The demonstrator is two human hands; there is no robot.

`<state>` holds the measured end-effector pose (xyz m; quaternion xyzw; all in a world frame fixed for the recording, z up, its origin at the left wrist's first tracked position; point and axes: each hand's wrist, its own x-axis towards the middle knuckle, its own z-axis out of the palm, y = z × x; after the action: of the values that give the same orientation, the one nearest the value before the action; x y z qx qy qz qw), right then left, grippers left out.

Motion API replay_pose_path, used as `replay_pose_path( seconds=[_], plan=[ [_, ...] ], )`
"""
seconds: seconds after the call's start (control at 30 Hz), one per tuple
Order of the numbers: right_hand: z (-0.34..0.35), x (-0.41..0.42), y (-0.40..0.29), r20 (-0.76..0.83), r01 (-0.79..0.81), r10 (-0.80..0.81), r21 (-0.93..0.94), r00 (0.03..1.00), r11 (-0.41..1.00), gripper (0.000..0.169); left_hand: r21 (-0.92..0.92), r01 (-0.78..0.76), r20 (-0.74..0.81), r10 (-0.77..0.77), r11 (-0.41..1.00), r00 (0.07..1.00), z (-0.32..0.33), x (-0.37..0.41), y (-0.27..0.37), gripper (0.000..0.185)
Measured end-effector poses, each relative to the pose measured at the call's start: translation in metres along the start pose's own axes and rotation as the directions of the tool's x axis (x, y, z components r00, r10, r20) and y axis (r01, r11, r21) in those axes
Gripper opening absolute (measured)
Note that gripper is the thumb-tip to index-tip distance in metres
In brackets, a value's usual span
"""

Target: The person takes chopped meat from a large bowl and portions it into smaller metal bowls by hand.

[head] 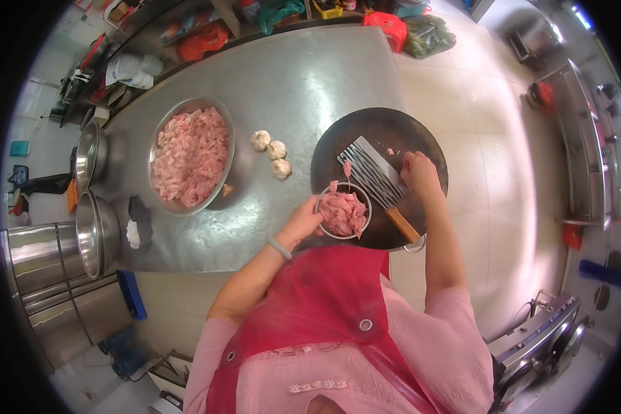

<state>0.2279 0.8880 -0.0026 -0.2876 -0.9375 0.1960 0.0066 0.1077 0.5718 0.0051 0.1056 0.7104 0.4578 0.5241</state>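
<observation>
My left hand [306, 220] grips the rim of a small round bowl [370, 211] from its left side. Sliced raw meat [342, 213] heaps up in the bowl, some slices hanging at the rim. The bowl is over the near left part of a dark round chopping board [336, 129]. A cleaver [375, 173] with a striped blade and wooden handle lies flat there, handle towards me. My right hand [422, 173] is over the board's right side, fingers curled down beside the blade; whether they pinch anything is hidden. Small meat scraps [390, 151] lie beyond the blade.
On the steel table [259, 67], a large metal basin [230, 155] holds cut raw meat [189, 155]. Three garlic bulbs [277, 150] lie between basin and board. Metal bowls [95, 233] stand at the left end, near a dark cloth [141, 217]. A red stool [385, 28] stands beyond the table.
</observation>
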Motion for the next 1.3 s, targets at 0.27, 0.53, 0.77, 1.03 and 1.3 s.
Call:
replay_pose_path(
  seconds=[0.27, 0.53, 0.77, 1.03, 1.3],
  plan=[
    [0.017, 0.04, -0.031, -0.063, 0.101, -0.095, 0.089, 0.993, 0.991, 0.008, 0.02, -0.005, 0.0, 0.005, 1.0, 1.0, -0.001, -0.002, 0.004, 0.046],
    [-0.024, -0.021, -0.115, -0.345, 0.329, -0.116, 0.66, 0.931, 0.675, 0.011, -0.046, -0.016, 0.023, 0.017, 0.999, 1.0, -0.004, 0.0, -0.005, 0.04],
    [0.005, -0.029, -0.105, -0.041, 0.01, 0.023, 0.67, 0.999, 0.742, 0.017, -0.027, -0.003, -0.009, 0.003, 1.0, 1.0, 0.001, -0.003, -0.002, 0.04],
    [0.043, 0.004, -0.127, 0.171, -0.017, -0.037, 0.305, 0.985, 0.952, 0.038, 0.126, -0.089, -0.033, 0.094, 0.988, 0.995, 0.0, -0.01, 0.006, 0.048],
    [0.038, -0.001, -0.121, 0.215, 0.014, -0.16, 0.557, 0.964, 0.831, 0.035, 0.014, -0.145, -0.035, 0.146, 0.989, 0.989, 0.003, -0.021, 0.005, 0.047]
  ],
)
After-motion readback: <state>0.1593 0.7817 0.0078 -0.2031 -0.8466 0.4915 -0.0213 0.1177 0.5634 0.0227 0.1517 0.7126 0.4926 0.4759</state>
